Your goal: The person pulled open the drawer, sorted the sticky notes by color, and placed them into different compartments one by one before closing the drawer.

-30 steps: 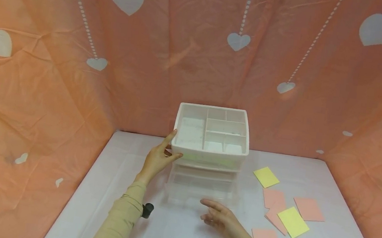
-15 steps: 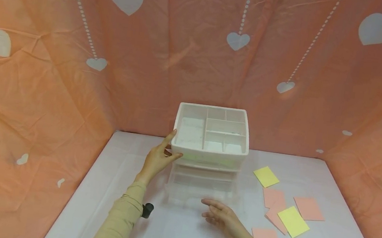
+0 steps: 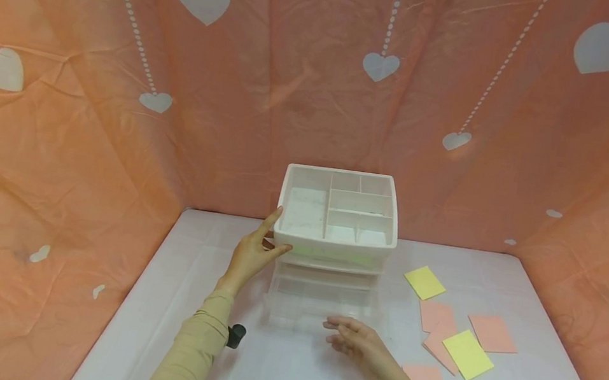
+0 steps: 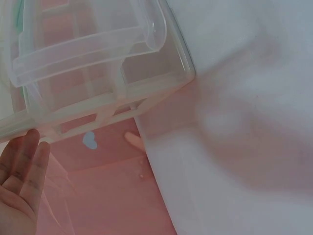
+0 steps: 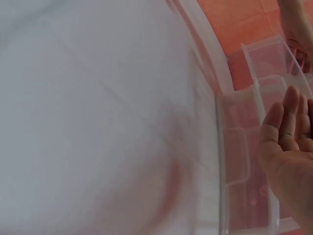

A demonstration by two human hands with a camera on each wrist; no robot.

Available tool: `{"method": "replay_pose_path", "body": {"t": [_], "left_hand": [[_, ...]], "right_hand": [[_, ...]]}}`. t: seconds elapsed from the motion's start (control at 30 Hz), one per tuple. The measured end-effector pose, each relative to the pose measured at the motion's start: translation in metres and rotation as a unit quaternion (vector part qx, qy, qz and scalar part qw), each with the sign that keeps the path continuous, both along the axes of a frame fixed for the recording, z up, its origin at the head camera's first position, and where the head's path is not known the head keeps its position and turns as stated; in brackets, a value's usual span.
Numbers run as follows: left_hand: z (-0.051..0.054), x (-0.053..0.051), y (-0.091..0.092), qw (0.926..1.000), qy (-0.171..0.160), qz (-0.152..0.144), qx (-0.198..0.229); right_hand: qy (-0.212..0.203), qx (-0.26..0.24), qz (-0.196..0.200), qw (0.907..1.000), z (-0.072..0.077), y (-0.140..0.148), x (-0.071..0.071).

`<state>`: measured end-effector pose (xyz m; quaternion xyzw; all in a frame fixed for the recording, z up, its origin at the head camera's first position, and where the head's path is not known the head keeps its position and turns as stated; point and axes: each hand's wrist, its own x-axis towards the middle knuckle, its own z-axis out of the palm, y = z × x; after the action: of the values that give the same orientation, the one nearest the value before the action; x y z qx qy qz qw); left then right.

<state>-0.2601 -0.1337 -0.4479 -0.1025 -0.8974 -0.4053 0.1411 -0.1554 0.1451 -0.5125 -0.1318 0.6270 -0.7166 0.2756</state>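
A small white drawer organizer (image 3: 335, 243) with a divided top tray stands at the middle back of the table. Beneath the tray are clear drawers (image 3: 325, 295); something yellow-green shows faintly through the uppermost front. In the left wrist view, a clear drawer front (image 4: 88, 54) juts out from the frame. My left hand (image 3: 249, 256) touches the organizer's left front corner, thumb at the front and fingers along the side. Those fingers look extended in the left wrist view. Just in front of the lower drawers hovers my right hand (image 3: 361, 348), fingers loosely bent, holding nothing.
Yellow sticky notes (image 3: 467, 355) and pink sticky notes (image 3: 492, 333) lie scattered on the table's right side, some overlapping. A black object (image 3: 236, 336) shows beside the left forearm. An orange cloth with white hearts (image 3: 316, 102) surrounds the table's back and sides.
My right hand has shifted slightly to the right, its fingertips a little farther back. My left hand stays on the organizer's corner, and the organizer and notes have not moved.
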Motion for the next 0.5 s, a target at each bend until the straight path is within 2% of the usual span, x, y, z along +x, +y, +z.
{"method": "replay_pose_path", "body": {"t": [0.13,0.3,0.5], "left_hand": [[0.0,0.0,0.0,1.0,-0.006,-0.002,0.001],[0.0,0.0,0.0,0.9999,-0.011,-0.002,0.003],[0.0,0.0,-0.001,0.9999,-0.01,-0.002,0.001]], "right_hand": [[0.032,-0.011,0.012,0.9993,0.007,0.009,0.0],[0.05,-0.037,0.024,0.9978,0.019,0.023,-0.001],[0.077,-0.093,0.031,0.9922,0.03,0.043,-0.001]]}}
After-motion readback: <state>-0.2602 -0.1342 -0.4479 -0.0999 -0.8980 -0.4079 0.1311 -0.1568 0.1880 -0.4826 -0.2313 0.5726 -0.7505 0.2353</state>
